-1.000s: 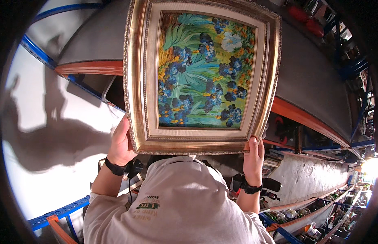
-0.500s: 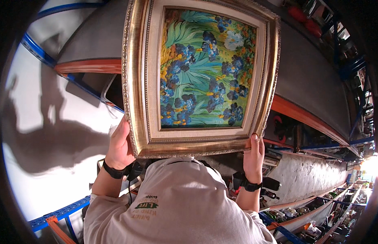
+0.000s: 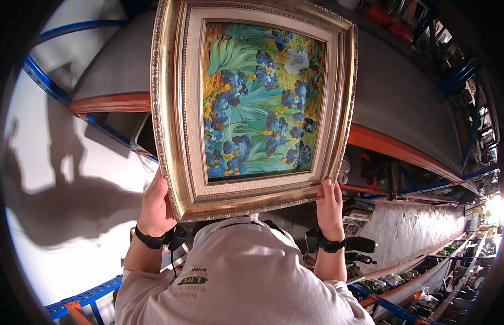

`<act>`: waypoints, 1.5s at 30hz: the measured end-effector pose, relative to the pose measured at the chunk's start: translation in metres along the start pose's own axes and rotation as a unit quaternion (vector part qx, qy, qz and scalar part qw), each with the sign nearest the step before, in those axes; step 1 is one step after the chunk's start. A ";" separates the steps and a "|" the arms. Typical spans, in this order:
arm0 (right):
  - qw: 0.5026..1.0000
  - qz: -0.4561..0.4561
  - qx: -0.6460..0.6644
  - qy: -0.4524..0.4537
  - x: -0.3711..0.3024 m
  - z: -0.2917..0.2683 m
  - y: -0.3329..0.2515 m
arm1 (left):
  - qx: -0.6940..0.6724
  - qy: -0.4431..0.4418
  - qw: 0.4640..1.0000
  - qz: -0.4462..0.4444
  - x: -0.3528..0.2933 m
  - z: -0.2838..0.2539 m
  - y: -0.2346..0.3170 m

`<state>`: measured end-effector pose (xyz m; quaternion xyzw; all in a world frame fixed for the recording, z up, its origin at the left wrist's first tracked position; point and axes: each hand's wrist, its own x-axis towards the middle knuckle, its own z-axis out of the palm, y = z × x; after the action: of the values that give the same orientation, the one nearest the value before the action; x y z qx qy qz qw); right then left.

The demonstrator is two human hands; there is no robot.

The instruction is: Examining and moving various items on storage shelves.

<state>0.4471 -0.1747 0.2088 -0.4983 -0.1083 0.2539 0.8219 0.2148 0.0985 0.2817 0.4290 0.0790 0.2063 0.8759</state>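
A framed painting (image 3: 263,108) of blue flowers and green leaves is held up before me, slightly tilted. Its frame is ornate and gold, with a pale inner border. My left hand (image 3: 156,208) grips the lower left corner, thumb along the side edge and the other fingers mostly hidden behind. At the lower right corner my right hand (image 3: 330,208) is closed on the frame, with the thumb on the front and the fingers behind it. Both wrists carry black straps.
Behind the painting stands a grey shelf board (image 3: 404,103) with an orange beam (image 3: 404,147) and blue uprights. A white wall (image 3: 95,227) with my shadow is at left. A concrete floor (image 3: 409,230) runs off to the right, beside a lower rack (image 3: 420,276) of assorted goods.
The painting has shifted a little left and downward in view, tilting slightly, with both hands moving along. Each hand keeps its hold on the frame.
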 end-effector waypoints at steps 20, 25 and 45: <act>0.994 0.065 -0.083 -0.007 0.003 0.011 -0.011 | 0.217 0.029 0.975 0.039 0.009 0.015 0.012; 0.996 0.077 -0.024 0.035 0.003 0.015 -0.008 | 0.246 0.027 0.966 0.078 0.012 0.016 0.014; 0.963 -0.069 -0.164 0.204 -0.039 0.064 -0.012 | 0.327 -0.143 0.931 0.075 0.057 -0.019 0.052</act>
<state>0.3900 -0.1512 0.2523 -0.6591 -0.0124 0.0680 0.7489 0.2450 0.1650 0.3136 0.7214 -0.0160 0.1702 0.6711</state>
